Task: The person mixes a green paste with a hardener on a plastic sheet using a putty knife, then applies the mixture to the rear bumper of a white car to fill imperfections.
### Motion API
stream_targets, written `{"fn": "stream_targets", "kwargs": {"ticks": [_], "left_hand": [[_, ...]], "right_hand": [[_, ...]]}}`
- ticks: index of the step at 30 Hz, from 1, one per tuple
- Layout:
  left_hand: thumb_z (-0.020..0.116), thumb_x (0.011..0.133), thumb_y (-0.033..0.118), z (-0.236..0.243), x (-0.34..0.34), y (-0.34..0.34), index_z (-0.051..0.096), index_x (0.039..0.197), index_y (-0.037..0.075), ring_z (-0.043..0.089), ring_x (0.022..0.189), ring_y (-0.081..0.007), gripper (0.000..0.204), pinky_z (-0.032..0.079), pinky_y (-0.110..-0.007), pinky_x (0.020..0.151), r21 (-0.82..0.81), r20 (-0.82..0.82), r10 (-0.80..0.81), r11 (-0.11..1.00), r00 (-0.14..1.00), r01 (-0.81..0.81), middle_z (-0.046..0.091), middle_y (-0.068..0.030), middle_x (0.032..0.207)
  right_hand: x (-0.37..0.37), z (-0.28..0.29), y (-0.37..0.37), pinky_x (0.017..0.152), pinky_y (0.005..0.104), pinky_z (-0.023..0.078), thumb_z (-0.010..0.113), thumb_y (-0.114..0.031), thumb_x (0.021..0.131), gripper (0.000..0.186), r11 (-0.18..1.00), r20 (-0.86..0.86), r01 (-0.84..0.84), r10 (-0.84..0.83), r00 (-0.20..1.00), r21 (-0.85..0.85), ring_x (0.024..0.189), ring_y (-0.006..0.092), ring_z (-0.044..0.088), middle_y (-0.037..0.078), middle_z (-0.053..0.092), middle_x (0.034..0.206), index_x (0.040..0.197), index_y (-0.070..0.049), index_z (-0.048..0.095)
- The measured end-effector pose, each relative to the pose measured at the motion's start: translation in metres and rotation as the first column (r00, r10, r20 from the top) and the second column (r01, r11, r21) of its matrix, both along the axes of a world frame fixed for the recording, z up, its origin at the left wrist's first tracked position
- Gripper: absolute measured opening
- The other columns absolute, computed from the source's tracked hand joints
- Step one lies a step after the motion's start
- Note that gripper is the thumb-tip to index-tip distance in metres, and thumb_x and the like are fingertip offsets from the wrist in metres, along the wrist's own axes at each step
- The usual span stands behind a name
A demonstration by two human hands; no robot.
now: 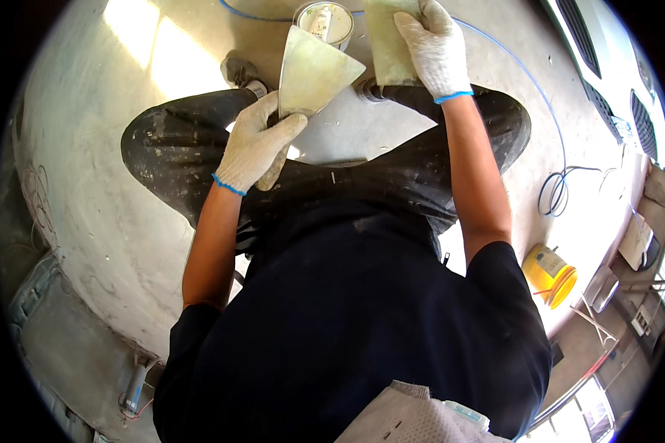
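Observation:
My left hand (253, 145), in a white knit glove with a blue cuff, grips the narrow end of a pale yellow-green putty spreader (316, 72). The spreader fans out wide and points up and away from me. Farther to the right, my right hand (437, 57), gloved the same way, is closed on the right edge of a flat pale-green board (390, 43). The board's far end runs out of the picture. A round can (343, 43) stands on the floor just beyond the spreader, with a light tube-like item on its top. Spreader and board are apart.
My bent knees in stained dark trousers (170, 151) spread to both sides. A blue hose (521, 63) curves across the floor at the right and ends in loops. Beyond it are a yellow bucket (545, 275) lying on its side and a light-coloured car (606, 44).

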State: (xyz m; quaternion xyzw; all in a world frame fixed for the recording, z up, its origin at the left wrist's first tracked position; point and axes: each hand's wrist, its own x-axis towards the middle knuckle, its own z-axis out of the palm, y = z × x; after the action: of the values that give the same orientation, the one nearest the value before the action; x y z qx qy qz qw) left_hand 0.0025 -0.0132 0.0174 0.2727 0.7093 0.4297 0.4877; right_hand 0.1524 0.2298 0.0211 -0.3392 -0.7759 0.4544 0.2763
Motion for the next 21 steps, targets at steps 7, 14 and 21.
{"fn": "stream_targets", "kwargs": {"ticks": [7,14,21], "left_hand": [[0.065,0.094,0.020,0.001,0.001,0.014,0.069,0.121,-0.001,0.063,0.083,-0.0124,0.034,0.051,-0.027,0.079,-0.038,-0.064,-0.179,0.983,0.982,0.177,0.073,-0.0056,0.094],[0.068,0.096,0.019,-0.011,-0.013,0.001,0.072,0.117,0.002,0.061,0.058,-0.0090,0.027,0.049,-0.025,0.049,0.142,0.028,0.081,0.986,0.996,-0.085,0.070,-0.0055,0.079],[0.058,0.101,0.033,-0.017,-0.042,-0.010,0.065,0.118,0.000,0.058,0.073,-0.0114,0.038,0.050,-0.027,0.069,0.266,0.406,0.080,0.943,0.910,-0.202,0.068,-0.0045,0.097]], "right_hand": [[-0.017,-0.012,-0.037,0.098,0.0305,0.053,0.069,-0.023,0.099,0.046,0.615,-0.272,-0.417,0.319,0.908,-0.670,0.111,0.0140,0.064,0.010,0.068,0.119,0.134,0.004,0.060],[0.024,-0.030,-0.032,0.093,0.0275,0.051,0.066,-0.021,0.098,0.037,0.613,-0.161,-0.321,0.303,0.939,-0.722,0.101,0.0106,0.063,0.006,0.071,0.109,0.127,0.003,0.066],[0.036,-0.025,-0.035,0.086,0.0261,0.054,0.062,-0.014,0.098,0.031,0.682,-0.044,-0.046,0.020,0.999,-0.730,0.094,0.0117,0.065,0.008,0.071,0.107,0.124,0.002,0.067]]}}
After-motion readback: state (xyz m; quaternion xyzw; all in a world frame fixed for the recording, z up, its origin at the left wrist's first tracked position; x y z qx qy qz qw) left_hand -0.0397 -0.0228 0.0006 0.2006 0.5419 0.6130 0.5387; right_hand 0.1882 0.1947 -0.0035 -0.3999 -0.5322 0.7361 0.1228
